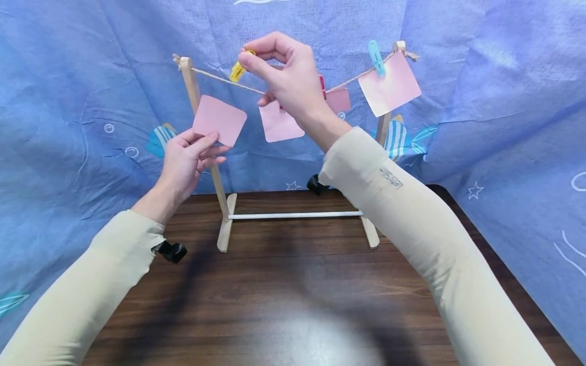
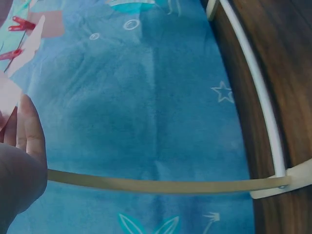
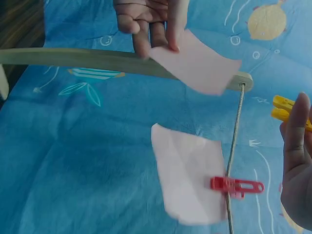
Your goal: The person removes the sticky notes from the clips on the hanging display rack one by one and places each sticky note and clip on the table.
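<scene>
Between thumb and fingers, my left hand (image 1: 183,155) pinches a square pink paper (image 1: 221,119) by its lower edge, just below the left stretch of a rope (image 1: 220,78). My right hand (image 1: 293,71) holds a yellow clothespin (image 1: 237,72) by one end, its other end pointing down toward the rope. In the right wrist view, the yellow clothespin (image 3: 282,108) is apart from the rope and the held paper (image 3: 200,66). A red clothespin (image 3: 224,184) clips another pink paper (image 3: 190,175) to the rope; in the head view my right hand partly covers this area.
A second red clothespin (image 1: 322,86) and a light-blue one (image 1: 376,58) hold more pink papers farther right. The rope spans two wooden posts (image 1: 218,188) joined by a white bar (image 1: 295,215). The stand rests on a dark wooden table (image 1: 256,284) before a blue cloth (image 1: 114,66).
</scene>
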Available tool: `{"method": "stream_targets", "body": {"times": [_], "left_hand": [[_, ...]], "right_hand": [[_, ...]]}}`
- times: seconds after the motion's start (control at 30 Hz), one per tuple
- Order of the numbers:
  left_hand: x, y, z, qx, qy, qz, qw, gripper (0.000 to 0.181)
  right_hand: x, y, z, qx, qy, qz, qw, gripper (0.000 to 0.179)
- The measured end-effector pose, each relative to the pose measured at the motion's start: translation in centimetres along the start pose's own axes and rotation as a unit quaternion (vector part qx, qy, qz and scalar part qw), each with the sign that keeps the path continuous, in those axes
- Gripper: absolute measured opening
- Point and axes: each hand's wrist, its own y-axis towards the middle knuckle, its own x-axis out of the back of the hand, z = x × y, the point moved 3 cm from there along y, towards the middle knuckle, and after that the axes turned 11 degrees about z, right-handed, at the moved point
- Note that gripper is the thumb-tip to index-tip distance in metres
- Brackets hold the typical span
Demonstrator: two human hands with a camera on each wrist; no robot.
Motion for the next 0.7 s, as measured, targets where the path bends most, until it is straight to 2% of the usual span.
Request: {"method": "stream_targets", "body": {"times": [0.1,0.2,0.37,0.43,0.53,0.7], "left_hand": [[0.3,-0.8,0.6,0.008,0.025,0.004,0.9997,0.007],[0.9,-2.1,1.5,0.017,0.047,0.009,0.9987,0.006],[1.9,-4.8,3.4,0.033,0.085,0.02,0.9957,0.009],[2.2,-5.9,4.4,0.048,0.105,0.026,0.993,0.007],[2.7,-7.4,5.9,0.077,0.15,0.039,0.985,0.006],[3.4,-9.6,8.3,0.126,0.219,0.072,0.965,0.018]], "right_hand": [[0.9,-1.6,-0.1,-0.003,0.0,0.019,0.9998,0.016],[2.2,-3.8,-1.1,-0.009,-0.024,0.055,0.9982,0.02],[4.8,-9.3,-3.1,-0.042,-0.07,0.116,0.9899,0.028],[5.8,-11.8,-4.0,-0.073,-0.083,0.135,0.9847,0.032],[7.5,-15.3,-5.4,-0.118,-0.113,0.163,0.9731,0.037],[10.2,-19.7,-8.2,-0.184,-0.139,0.186,0.9553,0.04]]}}
